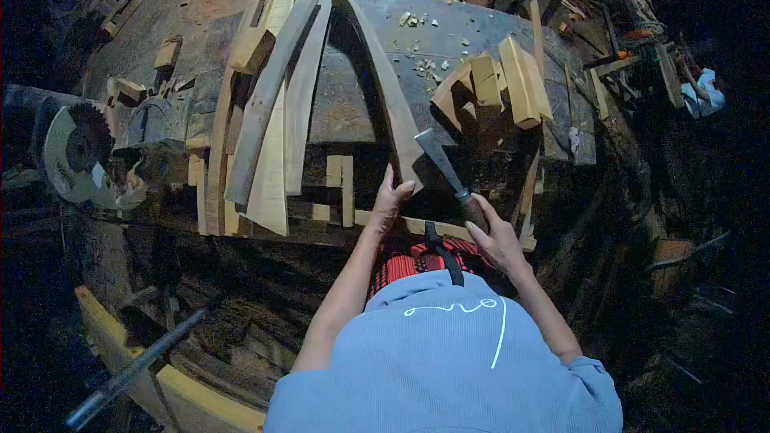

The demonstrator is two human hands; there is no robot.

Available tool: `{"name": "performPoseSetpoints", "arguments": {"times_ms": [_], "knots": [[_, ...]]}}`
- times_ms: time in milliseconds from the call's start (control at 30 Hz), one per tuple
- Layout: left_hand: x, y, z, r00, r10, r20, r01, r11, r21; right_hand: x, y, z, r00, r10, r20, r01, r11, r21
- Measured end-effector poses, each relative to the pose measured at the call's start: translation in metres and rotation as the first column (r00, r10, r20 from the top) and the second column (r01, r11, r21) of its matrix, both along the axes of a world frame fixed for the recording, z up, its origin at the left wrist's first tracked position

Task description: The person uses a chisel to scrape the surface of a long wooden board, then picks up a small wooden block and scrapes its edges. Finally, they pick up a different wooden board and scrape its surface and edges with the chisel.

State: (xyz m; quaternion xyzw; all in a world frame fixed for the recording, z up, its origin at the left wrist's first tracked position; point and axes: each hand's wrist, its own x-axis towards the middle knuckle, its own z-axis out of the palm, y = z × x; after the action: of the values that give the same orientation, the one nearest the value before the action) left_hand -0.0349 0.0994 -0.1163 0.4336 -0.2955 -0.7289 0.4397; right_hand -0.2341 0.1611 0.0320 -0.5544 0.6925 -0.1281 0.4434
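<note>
A long curved wooden piece [375, 72] lies on the workbench [353, 124], its near end reaching the front edge. Around that near end my left hand [390, 199] is closed, thumb on top. My right hand [496, 234] grips the handle of a knife-like tool [441, 162], whose flat metal blade points up and left, just right of the wood's near end. From this view I cannot tell whether the blade touches the wood.
Long boards [273, 100] lie left of the curved piece. Wooden blocks [513, 84] sit at the right, wood chips [425, 66] behind. A toothed circular blade [84, 144] stands at the far left. Another person [703, 95] is at the far right.
</note>
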Motion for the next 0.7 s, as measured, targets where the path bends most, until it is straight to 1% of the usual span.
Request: {"name": "performPoseSetpoints", "arguments": {"times_ms": [33,67,100,133,167,200,233,267,300,333,367,400,433,467,600,667,700], "knots": [[0.002,0.002,0.002,0.999,-0.027,-0.037,0.028,0.999,0.037,-0.001,0.004,0.002,0.998,0.050,-0.024,-0.051,0.997,-0.055],[0.002,0.004,0.003,0.999,-0.010,-0.032,0.011,0.998,0.061,-0.002,0.007,0.009,0.999,0.049,-0.024,-0.050,0.998,-0.048],[0.001,0.006,0.005,0.999,-0.010,-0.032,0.012,0.997,0.072,-0.002,0.010,0.018,0.996,0.092,-0.022,-0.092,0.995,-0.023],[-0.002,0.006,0.006,1.000,0.009,-0.024,-0.007,0.998,0.058,-0.003,0.014,0.022,0.991,0.134,-0.019,-0.134,0.991,0.003],[-0.004,0.006,0.006,0.999,0.028,-0.017,-0.027,0.999,0.043,-0.004,0.019,0.021,0.991,0.133,-0.018,-0.133,0.991,0.014],[-0.005,0.008,0.002,1.000,0.026,-0.018,-0.025,0.998,0.052,-0.007,0.026,0.020,0.985,0.165,-0.050,-0.167,0.985,-0.038],[-0.007,0.009,-0.002,0.981,-0.004,0.194,0.017,0.998,-0.063,-0.010,0.031,0.020,0.977,0.195,-0.084,-0.202,0.975,-0.091],[-0.008,0.011,-0.006,0.917,-0.010,0.399,0.083,0.983,-0.167,-0.011,0.034,0.023,0.977,0.193,-0.085,-0.200,0.976,-0.085],[-0.007,0.013,-0.005,0.917,-0.014,0.398,0.085,0.983,-0.163,-0.011,0.037,0.028,0.968,0.219,-0.122,-0.231,0.968,-0.093],[-0.006,0.015,-0.005,0.982,-0.018,0.186,0.032,0.997,-0.069,-0.012,0.039,0.032,0.957,0.244,-0.160,-0.261,0.960,-0.102],[-0.004,0.017,-0.004,0.999,0.001,-0.033,0.000,0.999,0.034,-0.013,0.041,0.035,0.957,0.240,-0.161,-0.258,0.961,-0.099],[-0.001,0.018,0.001,0.999,-0.002,-0.035,0.003,0.999,0.037,-0.013,0.043,0.038,0.944,0.263,-0.200,-0.278,0.959,-0.054],[0.003,0.018,0.006,0.996,-0.005,-0.086,0.011,0.997,0.078,-0.013,0.045,0.039,0.928,0.288,-0.236,-0.298,0.955,-0.008],[0.005,0.018,0.010,0.991,-0.004,-0.136,0.020,0.993,0.119,-0.013,0.046,0.039,0.928,0.287,-0.236,-0.297,0.955,-0.006],[0.009,0.023,-0.005,0.993,0.003,-0.122,0.008,0.996,0.090,-0.011,0.045,0.030,0.919,0.309,-0.245,-0.320,0.947,-0.006],[0.011,0.024,-0.004,1.000,-0.010,-0.021,0.012,0.996,0.090,-0.004,0.037,0.021,0.919,0.309,-0.245,-0.321,0.947,-0.008],[0.011,0.025,-0.001,1.000,-0.010,-0.019,0.012,0.996,0.092,-0.001,0.030,0.018,0.941,0.273,-0.198,-0.297,0.950,-0.099]]}}
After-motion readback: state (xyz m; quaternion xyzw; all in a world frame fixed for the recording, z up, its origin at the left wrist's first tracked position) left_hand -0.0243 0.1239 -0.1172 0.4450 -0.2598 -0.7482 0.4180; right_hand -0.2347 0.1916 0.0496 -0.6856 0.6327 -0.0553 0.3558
